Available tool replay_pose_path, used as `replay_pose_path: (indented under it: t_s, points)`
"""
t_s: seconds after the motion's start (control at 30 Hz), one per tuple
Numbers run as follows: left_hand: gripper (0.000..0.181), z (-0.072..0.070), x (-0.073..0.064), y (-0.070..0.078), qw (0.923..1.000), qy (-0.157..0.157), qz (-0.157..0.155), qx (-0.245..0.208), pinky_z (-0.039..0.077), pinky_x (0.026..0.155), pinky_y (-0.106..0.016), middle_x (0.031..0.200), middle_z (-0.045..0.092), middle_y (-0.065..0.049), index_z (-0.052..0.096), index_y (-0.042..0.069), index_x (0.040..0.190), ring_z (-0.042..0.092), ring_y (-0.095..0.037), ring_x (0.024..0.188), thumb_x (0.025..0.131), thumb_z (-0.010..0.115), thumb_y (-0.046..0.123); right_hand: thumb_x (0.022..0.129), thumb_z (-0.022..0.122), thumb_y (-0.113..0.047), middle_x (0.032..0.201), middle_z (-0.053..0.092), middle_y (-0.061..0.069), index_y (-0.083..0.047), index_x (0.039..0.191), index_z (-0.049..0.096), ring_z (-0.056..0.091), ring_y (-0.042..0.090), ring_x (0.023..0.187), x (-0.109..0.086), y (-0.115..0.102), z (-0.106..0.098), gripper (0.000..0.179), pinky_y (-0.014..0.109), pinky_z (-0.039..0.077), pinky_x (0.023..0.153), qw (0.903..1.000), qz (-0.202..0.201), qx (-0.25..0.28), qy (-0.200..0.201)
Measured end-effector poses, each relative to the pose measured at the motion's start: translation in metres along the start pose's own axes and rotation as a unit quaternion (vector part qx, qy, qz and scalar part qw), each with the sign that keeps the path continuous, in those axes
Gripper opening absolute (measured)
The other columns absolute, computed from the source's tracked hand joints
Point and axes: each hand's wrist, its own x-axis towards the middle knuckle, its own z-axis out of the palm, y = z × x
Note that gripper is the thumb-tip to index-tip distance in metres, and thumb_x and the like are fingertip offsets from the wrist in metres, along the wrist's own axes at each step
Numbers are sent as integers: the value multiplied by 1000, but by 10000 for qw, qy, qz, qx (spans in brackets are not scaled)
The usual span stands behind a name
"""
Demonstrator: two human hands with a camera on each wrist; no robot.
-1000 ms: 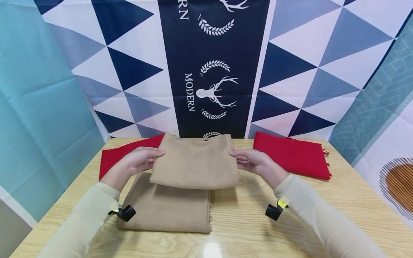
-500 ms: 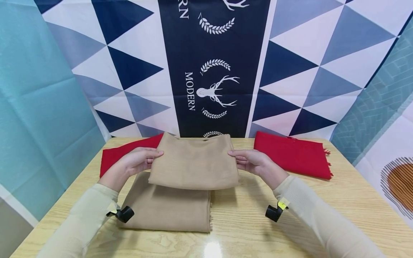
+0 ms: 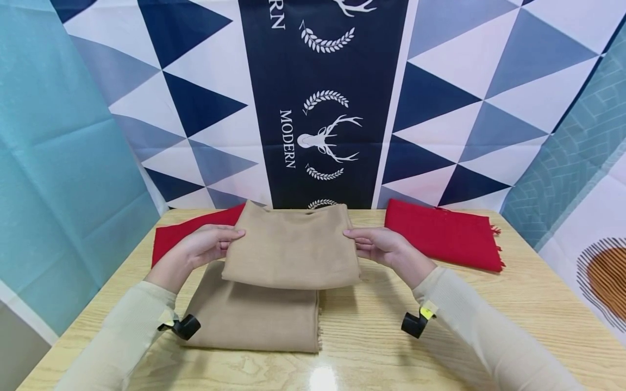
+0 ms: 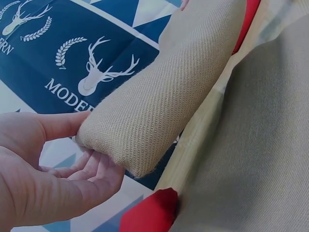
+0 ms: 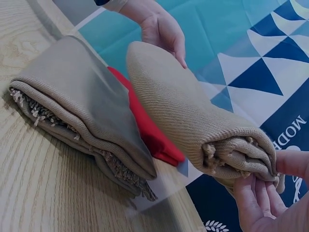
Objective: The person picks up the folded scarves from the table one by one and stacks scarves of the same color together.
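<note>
A folded beige scarf [image 3: 293, 247] hangs above the table, held between both hands. My left hand [image 3: 207, 244] pinches its left edge, thumb on top and fingers beneath. At the opposite edge my right hand [image 3: 383, 247] pinches it the same way. The right wrist view shows the held scarf [image 5: 178, 101] folded in layers, with short fringe at its end. Below it, a second folded beige scarf [image 3: 264, 320] lies on the table, its fringed side facing right. The held scarf covers part of this lower one in the head view.
One red folded cloth [image 3: 191, 233] lies at the back left, partly behind my left hand. Another red folded scarf [image 3: 442, 236], fringed on its right, rests at the back right of the wooden table [image 3: 371, 347]. A patterned curtain [image 3: 325, 108] hangs behind the table's back edge.
Both hands and the held scarf have shifted slightly to the left. The grip stays the same, and the scarves on the table have not moved.
</note>
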Motion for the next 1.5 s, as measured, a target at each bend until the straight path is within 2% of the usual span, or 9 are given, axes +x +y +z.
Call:
replay_pose_path:
  t_s: [0.3,0.67,0.77,1.03,1.2,1.5]
  points:
    - [16,-3,-1,1,10000,-2,4,56,56,79,-23,91,67,8,57,11,109,66,-8,81,97,56,20,92,62,-10,82,72,-2,-9,100,60,70,9,77,1,1,2,8,23,59,73,10000,51,19,13]
    - [21,-6,-3,-1,9999,52,-13,151,55,80,-23,92,67,8,55,9,114,67,-8,82,97,56,21,92,60,-9,83,71,-2,-7,103,60,69,9,78,2,3,5,11,23,59,72,10000,38,35,-10]
    - [18,-8,-3,-1,9999,17,7,119,56,79,-22,91,67,8,56,10,111,67,-8,82,97,55,21,92,60,-8,84,71,-2,-7,104,60,69,9,78,2,4,6,13,23,59,72,10000,31,50,-13]
    - [11,-10,-4,-3,10000,-23,23,92,56,80,-22,91,68,9,61,15,105,68,-7,82,97,56,22,93,58,-8,83,71,-3,-9,96,63,69,9,78,4,5,9,6,24,59,72,9999,-32,6,-113]
    - [9,-12,-6,-3,10000,-57,31,7,56,78,-21,90,69,9,62,16,102,68,-7,81,97,55,20,93,58,-8,83,71,-3,-12,89,65,69,9,78,3,5,11,10,23,59,72,9999,-37,-10,-133]
    - [8,-14,-8,-4,10000,-44,-5,-81,56,79,-22,91,69,8,61,17,102,68,-7,81,97,55,20,93,58,-8,83,71,-3,-11,94,65,69,9,78,5,6,14,8,23,59,72,9999,-31,41,-117]
